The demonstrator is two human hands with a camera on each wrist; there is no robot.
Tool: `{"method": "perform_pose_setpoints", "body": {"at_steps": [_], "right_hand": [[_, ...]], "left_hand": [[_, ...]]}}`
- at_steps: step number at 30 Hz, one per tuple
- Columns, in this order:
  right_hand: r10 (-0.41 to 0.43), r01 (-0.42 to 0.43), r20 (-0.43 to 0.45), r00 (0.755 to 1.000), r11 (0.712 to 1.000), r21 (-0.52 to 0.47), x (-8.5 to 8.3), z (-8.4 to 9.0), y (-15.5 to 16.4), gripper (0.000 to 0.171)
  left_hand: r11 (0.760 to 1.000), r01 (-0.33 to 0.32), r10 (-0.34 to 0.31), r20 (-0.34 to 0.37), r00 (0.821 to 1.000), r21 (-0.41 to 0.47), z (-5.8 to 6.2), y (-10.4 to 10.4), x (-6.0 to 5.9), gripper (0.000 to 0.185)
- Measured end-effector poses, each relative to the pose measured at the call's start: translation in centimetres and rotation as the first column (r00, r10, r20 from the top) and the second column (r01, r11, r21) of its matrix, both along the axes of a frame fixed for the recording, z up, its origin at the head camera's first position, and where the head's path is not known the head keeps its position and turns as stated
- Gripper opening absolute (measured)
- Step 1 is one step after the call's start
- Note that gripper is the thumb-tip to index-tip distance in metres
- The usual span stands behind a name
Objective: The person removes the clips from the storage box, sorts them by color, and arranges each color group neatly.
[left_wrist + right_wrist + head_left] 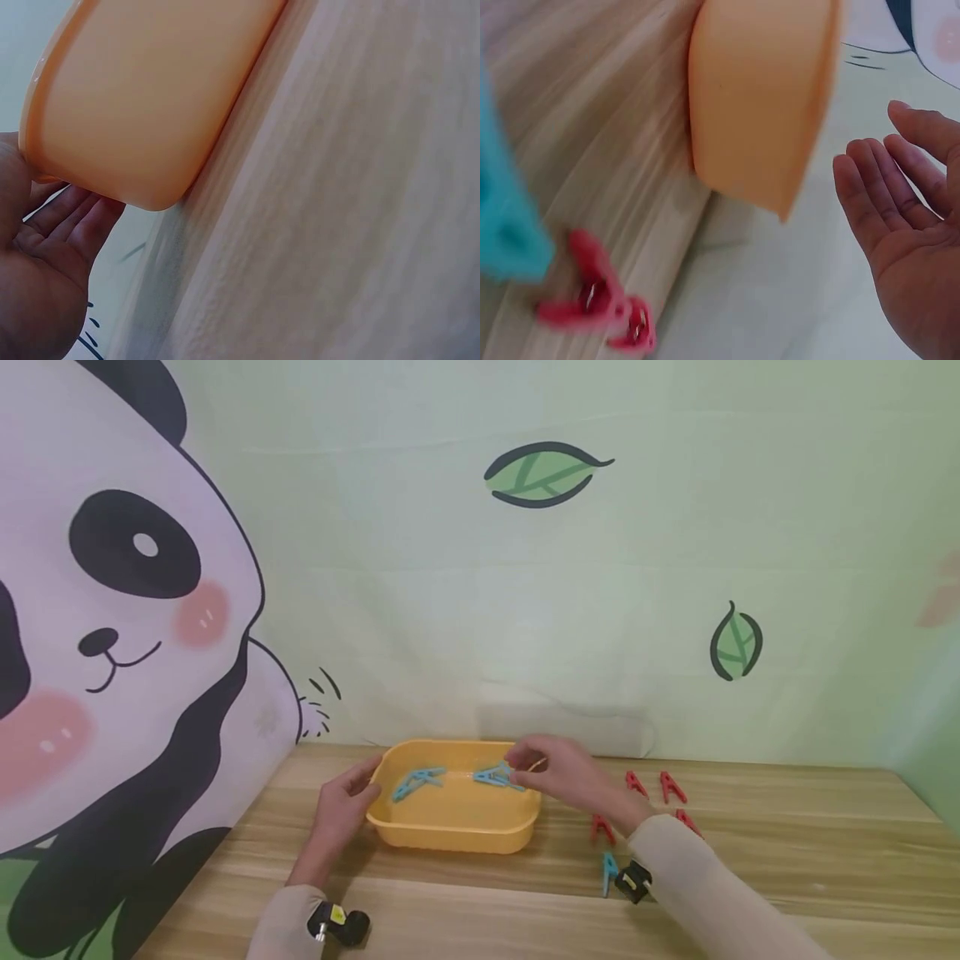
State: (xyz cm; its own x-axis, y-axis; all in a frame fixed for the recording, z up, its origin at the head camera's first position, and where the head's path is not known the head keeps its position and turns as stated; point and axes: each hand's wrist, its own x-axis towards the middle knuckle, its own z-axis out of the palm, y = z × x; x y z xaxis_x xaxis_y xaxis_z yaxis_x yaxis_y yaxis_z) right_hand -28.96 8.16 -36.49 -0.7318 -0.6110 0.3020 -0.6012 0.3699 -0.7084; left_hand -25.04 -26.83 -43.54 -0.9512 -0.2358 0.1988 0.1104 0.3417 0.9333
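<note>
Blue clothespin (pixel 498 776) lengthwise left-right in yellow tub (pixel 453 837), under open right hand (pixel 564 774).

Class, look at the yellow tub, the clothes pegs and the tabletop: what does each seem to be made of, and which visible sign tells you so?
Yellow tub: likely moulded plastic, smooth, slightly glossy, with rounded corners and a thin rim.
Blue pegs and red pegs: probably plastic, given their uniform bright colour.
Tabletop: wood or wood-look laminate; pale grain stripes, matte finish.

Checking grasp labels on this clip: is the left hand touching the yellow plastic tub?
Touching. The left wrist view shows the left hand pressed against the rim at the corner of the yellow plastic tub; the head view agrees, with that hand at the tub's left end.
</note>
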Motion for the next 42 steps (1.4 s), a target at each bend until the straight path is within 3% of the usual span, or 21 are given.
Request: {"method": "perform_pose_setpoints", "body": {"at_steps": [11, 20, 29, 34, 42], "right_hand": [[-0.014, 0.014, 0.002, 1.0, 0.999, 0.053, -2.9, -1.8, -4.3, 0.019], [-0.124, 0.125, -0.016, 0.992, 0.978, 0.166, -4.1, -2.8, -6.2, 0.021], [-0.113, 0.159, -0.165, 0.98, 0.94, 0.302, -4.6, -3.0, -7.1, 0.014], [-0.098, 0.146, -0.152, 0.984, 0.928, 0.342, -4.6, -3.1, -7.3, 0.013], [-0.046, 0.11, -0.192, 0.98, 0.936, 0.335, -4.6, -3.5, -7.3, 0.017]], "left_hand": [[1.0, 0.008, -0.008, -0.006, 1.0, 0.007, 0.1, 0.2, -0.1, 0.046], [1.0, 0.005, -0.006, -0.006, 1.0, -0.007, 0.3, 0.3, 0.0, 0.046], [1.0, 0.012, -0.012, -0.033, 0.999, -0.001, 0.3, 0.4, 0.0, 0.045], [1.0, 0.008, -0.009, -0.04, 0.999, -0.018, 0.3, 0.3, 0.0, 0.045], [1.0, -0.001, 0.001, -0.032, 0.999, -0.005, 0.2, 0.2, 0.2, 0.045]]}}
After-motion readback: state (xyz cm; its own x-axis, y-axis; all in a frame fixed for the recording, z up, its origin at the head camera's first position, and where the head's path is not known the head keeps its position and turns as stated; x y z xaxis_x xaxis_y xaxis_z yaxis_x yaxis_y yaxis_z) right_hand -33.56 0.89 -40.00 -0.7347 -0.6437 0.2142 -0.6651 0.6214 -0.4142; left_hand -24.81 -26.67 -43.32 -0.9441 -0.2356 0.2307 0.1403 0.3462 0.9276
